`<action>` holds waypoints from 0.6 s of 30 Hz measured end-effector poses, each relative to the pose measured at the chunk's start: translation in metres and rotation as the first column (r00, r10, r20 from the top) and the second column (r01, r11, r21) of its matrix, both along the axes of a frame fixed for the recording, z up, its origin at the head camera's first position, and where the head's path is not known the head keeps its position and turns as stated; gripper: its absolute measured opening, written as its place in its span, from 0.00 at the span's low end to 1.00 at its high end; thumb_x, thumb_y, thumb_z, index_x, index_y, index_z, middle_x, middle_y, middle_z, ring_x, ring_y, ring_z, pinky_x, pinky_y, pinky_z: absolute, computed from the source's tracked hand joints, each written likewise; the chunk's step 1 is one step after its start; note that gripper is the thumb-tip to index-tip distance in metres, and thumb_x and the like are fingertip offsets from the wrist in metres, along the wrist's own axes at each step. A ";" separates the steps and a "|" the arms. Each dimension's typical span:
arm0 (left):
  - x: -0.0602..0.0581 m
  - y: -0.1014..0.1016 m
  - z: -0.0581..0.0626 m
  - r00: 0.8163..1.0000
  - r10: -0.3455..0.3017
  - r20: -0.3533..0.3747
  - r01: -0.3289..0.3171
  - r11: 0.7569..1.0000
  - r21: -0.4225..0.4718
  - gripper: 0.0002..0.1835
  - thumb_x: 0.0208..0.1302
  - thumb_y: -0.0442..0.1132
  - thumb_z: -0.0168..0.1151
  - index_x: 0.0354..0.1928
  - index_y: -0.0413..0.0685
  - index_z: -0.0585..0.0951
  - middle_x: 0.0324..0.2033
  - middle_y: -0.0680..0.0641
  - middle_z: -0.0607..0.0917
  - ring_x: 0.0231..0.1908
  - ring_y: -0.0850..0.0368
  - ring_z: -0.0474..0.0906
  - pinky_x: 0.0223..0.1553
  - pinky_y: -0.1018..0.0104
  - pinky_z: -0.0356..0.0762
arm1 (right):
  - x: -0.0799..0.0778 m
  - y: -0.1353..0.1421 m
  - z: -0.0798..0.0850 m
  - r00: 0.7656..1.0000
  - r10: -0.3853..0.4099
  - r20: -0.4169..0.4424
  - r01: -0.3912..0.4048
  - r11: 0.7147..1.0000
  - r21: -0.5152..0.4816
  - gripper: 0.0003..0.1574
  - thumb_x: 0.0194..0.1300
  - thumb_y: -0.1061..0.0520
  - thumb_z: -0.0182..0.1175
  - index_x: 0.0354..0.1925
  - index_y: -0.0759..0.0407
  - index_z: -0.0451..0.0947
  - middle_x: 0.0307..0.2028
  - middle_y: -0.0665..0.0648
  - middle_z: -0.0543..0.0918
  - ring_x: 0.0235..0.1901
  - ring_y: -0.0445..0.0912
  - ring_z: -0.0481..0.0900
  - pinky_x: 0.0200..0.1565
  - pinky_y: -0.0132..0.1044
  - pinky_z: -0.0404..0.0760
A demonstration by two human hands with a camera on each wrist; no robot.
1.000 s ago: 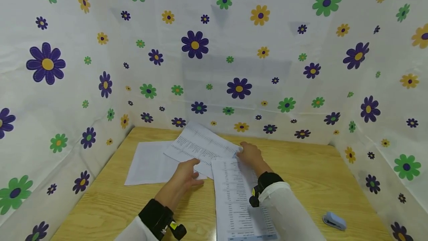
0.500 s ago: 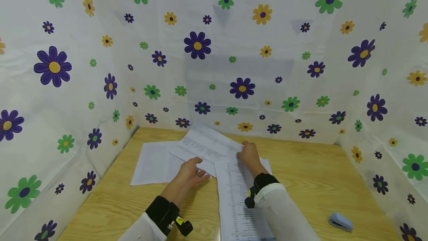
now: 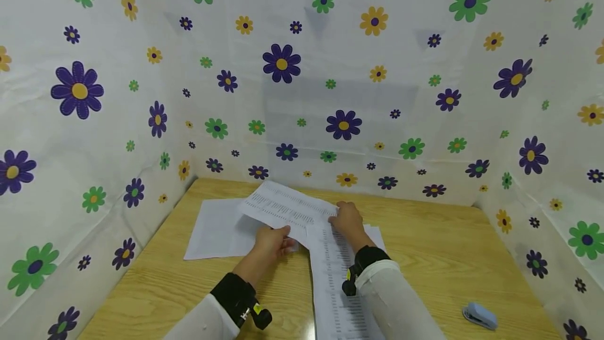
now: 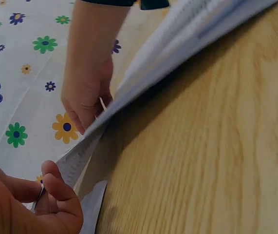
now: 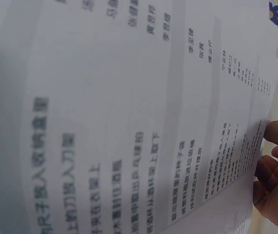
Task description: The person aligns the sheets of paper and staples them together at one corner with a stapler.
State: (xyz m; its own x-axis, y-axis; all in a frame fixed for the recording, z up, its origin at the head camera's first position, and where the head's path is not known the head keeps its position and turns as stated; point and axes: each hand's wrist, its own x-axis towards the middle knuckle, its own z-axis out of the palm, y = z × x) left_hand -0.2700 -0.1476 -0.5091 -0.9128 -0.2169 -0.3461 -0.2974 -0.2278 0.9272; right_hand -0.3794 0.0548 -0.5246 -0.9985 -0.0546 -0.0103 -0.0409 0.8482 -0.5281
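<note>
wood-grain table [image 3: 434, 245] under papers [image 3: 214, 230] and blue stapler [image 3: 480, 315]

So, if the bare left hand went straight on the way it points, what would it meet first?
The left hand would likely first meet the white printed paper sheet whose near edge it pinches; whether it would pass over or under is unclear.

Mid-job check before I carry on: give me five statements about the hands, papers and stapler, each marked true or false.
1. The left hand pinches the slanted printed sheet. True.
2. The right hand is touching the stapler. False: the right hand holds printed paper, and the stapler lies apart from it on the table.
3. The stapler is red. False: it is light blue.
4. The white sheet on the left lies on the table. True.
5. Both hands are bare of paper. False: each hand holds paper.
</note>
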 end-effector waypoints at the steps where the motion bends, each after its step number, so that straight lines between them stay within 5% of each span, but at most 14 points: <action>1: 0.001 0.000 0.000 1.000 -0.007 -0.021 0.006 0.998 -0.060 0.12 0.74 0.32 0.58 0.55 0.35 0.75 0.31 0.44 0.84 0.23 0.57 0.83 0.24 0.68 0.77 | 0.002 -0.001 0.002 1.000 0.010 -0.008 -0.010 1.000 0.002 0.36 0.67 0.51 0.69 0.68 0.63 0.73 0.60 0.67 0.78 0.59 0.60 0.78 0.62 0.56 0.76; 5: 0.006 -0.001 0.002 0.992 -0.037 -0.119 0.000 0.956 -0.294 0.15 0.69 0.28 0.56 0.56 0.33 0.73 0.37 0.40 0.84 0.22 0.54 0.82 0.22 0.66 0.77 | 0.007 -0.003 0.005 0.999 0.042 -0.034 -0.041 0.998 0.043 0.34 0.67 0.50 0.69 0.66 0.62 0.76 0.59 0.66 0.80 0.59 0.60 0.78 0.62 0.58 0.75; 8: 0.007 -0.005 0.002 0.991 -0.034 -0.130 -0.021 0.915 -0.403 0.18 0.61 0.25 0.53 0.54 0.31 0.70 0.33 0.39 0.86 0.17 0.54 0.81 0.18 0.67 0.76 | 0.007 -0.005 0.002 0.997 0.058 -0.050 -0.053 0.993 0.103 0.34 0.65 0.49 0.70 0.65 0.61 0.78 0.58 0.65 0.81 0.59 0.61 0.77 0.62 0.59 0.74; 13: 0.008 -0.012 -0.003 0.996 -0.063 -0.064 0.032 0.915 -0.402 0.17 0.60 0.23 0.47 0.53 0.31 0.68 0.29 0.38 0.86 0.16 0.54 0.81 0.17 0.65 0.80 | 0.004 -0.009 -0.006 0.994 0.079 -0.069 -0.065 0.980 0.188 0.35 0.64 0.48 0.71 0.66 0.59 0.77 0.60 0.64 0.79 0.59 0.61 0.76 0.63 0.59 0.73; 18: 0.009 -0.018 -0.003 0.994 -0.060 -0.089 0.022 0.924 -0.381 0.16 0.66 0.23 0.44 0.53 0.34 0.73 0.36 0.38 0.84 0.20 0.51 0.82 0.22 0.60 0.85 | 0.002 -0.011 -0.004 0.993 0.098 -0.066 -0.085 0.982 0.171 0.37 0.66 0.47 0.69 0.69 0.57 0.74 0.65 0.63 0.77 0.64 0.62 0.73 0.65 0.61 0.70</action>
